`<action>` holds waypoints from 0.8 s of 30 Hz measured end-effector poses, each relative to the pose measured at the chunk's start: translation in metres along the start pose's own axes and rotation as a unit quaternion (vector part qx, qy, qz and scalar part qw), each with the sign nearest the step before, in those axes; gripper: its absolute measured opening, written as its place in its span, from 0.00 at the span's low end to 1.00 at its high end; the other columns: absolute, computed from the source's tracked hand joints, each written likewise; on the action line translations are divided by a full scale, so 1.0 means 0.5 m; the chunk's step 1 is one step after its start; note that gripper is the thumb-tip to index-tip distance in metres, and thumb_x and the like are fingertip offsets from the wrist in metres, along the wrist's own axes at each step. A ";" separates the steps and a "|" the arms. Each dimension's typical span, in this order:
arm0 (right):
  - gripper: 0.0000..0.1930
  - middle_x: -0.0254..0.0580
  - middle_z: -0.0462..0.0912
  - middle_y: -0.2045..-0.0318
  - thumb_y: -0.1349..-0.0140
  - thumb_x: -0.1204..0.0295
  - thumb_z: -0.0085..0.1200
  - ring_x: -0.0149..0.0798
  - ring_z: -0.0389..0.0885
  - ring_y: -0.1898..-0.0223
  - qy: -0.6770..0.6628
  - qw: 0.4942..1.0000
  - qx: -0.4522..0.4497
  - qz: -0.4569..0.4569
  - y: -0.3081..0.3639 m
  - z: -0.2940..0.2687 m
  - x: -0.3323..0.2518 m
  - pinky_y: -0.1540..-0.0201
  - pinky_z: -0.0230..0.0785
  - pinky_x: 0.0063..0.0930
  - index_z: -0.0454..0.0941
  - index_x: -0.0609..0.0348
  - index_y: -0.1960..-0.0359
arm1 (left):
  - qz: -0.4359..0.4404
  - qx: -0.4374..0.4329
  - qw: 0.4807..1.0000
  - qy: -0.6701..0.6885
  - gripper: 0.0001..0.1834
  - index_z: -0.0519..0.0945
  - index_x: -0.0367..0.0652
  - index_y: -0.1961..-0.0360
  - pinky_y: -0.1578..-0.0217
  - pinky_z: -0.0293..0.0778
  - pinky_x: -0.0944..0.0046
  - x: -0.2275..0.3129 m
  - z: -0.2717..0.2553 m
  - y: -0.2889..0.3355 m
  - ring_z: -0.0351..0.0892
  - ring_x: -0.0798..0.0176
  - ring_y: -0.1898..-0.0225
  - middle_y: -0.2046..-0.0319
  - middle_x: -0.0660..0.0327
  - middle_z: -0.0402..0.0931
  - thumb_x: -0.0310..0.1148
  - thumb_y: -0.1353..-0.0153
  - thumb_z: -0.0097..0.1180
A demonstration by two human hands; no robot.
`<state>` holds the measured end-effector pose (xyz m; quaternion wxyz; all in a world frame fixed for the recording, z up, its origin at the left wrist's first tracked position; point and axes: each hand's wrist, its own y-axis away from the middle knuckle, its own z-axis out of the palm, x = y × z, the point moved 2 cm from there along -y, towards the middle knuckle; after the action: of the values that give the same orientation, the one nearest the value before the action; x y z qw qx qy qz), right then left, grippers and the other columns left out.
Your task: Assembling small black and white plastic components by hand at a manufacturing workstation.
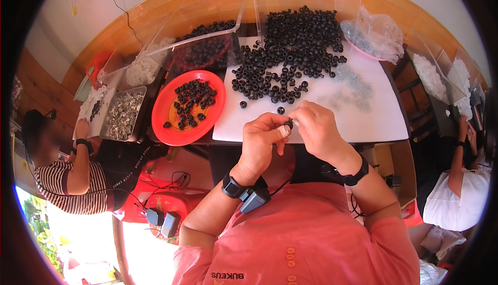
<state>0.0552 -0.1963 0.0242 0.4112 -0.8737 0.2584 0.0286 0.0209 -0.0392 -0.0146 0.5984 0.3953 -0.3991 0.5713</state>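
My left hand (259,140) pinches a small black round part (289,124) between thumb and fingertips, just over the front edge of the white work surface. Against that part my right hand (317,129) is closed, its fingertips pressed together; whatever they grip is hidden. A single black part (280,110) lies just beyond my hands. Farther back a large heap of the same black parts (295,41) spreads over the white sheet (238,127). To the right of the heap lie small clear pieces (355,85). A red plate (161,121) at the left carries more black parts.
Behind the plate stands a clear plastic bin (236,28) of black parts. A pink bowl (371,54) with a plastic bag sits at the back right. A metal tray (108,129) of shiny pieces is farther left. One person (78,181) works at left, another (456,197) at right.
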 end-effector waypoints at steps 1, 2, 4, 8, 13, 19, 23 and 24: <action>0.08 0.44 0.73 0.73 0.50 0.81 0.53 0.49 0.75 0.73 -0.117 0.991 -0.003 0.064 0.007 0.009 0.014 0.70 0.67 0.40 0.73 0.60 0.67 | -0.009 0.004 1.000 0.007 0.09 0.79 0.29 0.58 0.83 0.70 0.72 0.002 0.000 0.000 0.77 0.67 0.74 0.70 0.56 0.80 0.22 0.38 0.60; 0.08 0.45 0.73 0.73 0.51 0.82 0.53 0.49 0.75 0.73 -0.233 0.964 -0.006 0.127 0.012 0.016 0.024 0.71 0.67 0.40 0.73 0.60 0.67 | -0.018 0.009 1.000 0.013 0.09 0.79 0.29 0.58 0.83 0.70 0.72 0.005 0.000 0.000 0.77 0.67 0.74 0.70 0.56 0.80 0.22 0.38 0.60; 0.09 0.45 0.72 0.73 0.53 0.83 0.52 0.49 0.74 0.73 -0.213 0.971 0.015 0.110 0.016 0.023 0.017 0.70 0.66 0.40 0.73 0.61 0.67 | -0.022 0.011 1.000 0.013 0.09 0.78 0.29 0.58 0.83 0.70 0.72 0.007 0.002 0.000 0.77 0.67 0.74 0.70 0.56 0.80 0.22 0.38 0.59; 0.11 0.45 0.72 0.73 0.55 0.84 0.51 0.50 0.74 0.72 -0.093 0.995 0.033 -0.004 0.008 0.010 0.013 0.70 0.67 0.40 0.72 0.61 0.67 | -0.013 0.001 1.000 0.012 0.08 0.78 0.29 0.58 0.83 0.70 0.72 0.005 0.001 -0.003 0.77 0.67 0.75 0.71 0.56 0.79 0.22 0.37 0.58; 0.11 0.45 0.73 0.74 0.57 0.82 0.55 0.52 0.74 0.72 -0.081 0.996 -0.011 -0.028 -0.008 -0.005 0.026 0.71 0.67 0.41 0.71 0.60 0.69 | -0.004 -0.003 1.000 -0.020 0.07 0.78 0.30 0.58 0.83 0.70 0.72 0.000 0.004 -0.006 0.77 0.68 0.75 0.71 0.57 0.79 0.21 0.38 0.58; 0.12 0.43 0.71 0.74 0.57 0.79 0.57 0.50 0.73 0.72 0.006 0.998 0.053 0.013 0.017 0.024 -0.015 0.70 0.66 0.42 0.70 0.60 0.69 | 0.007 0.013 1.000 -0.001 0.07 0.78 0.29 0.58 0.82 0.71 0.71 -0.008 0.002 -0.002 0.78 0.67 0.74 0.71 0.57 0.79 0.21 0.37 0.56; 0.15 0.43 0.73 0.71 0.54 0.77 0.60 0.49 0.75 0.70 -0.031 0.998 0.046 0.033 0.025 0.014 -0.016 0.69 0.67 0.41 0.72 0.61 0.63 | 0.004 0.013 1.000 0.005 0.07 0.79 0.29 0.58 0.78 0.75 0.70 0.003 0.006 0.000 0.80 0.66 0.72 0.69 0.56 0.80 0.21 0.36 0.55; 0.16 0.43 0.74 0.71 0.54 0.76 0.61 0.48 0.75 0.70 -0.061 0.997 0.029 0.045 0.027 0.014 -0.017 0.69 0.68 0.41 0.73 0.61 0.62 | 0.005 0.011 1.000 0.006 0.07 0.79 0.29 0.58 0.75 0.76 0.69 0.007 0.008 0.000 0.80 0.66 0.71 0.68 0.55 0.81 0.21 0.36 0.55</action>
<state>0.0426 -0.1949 0.0122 0.4499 -0.8455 0.2725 0.0922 0.0207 -0.0418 -0.0100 0.5937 0.3962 -0.3912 0.5810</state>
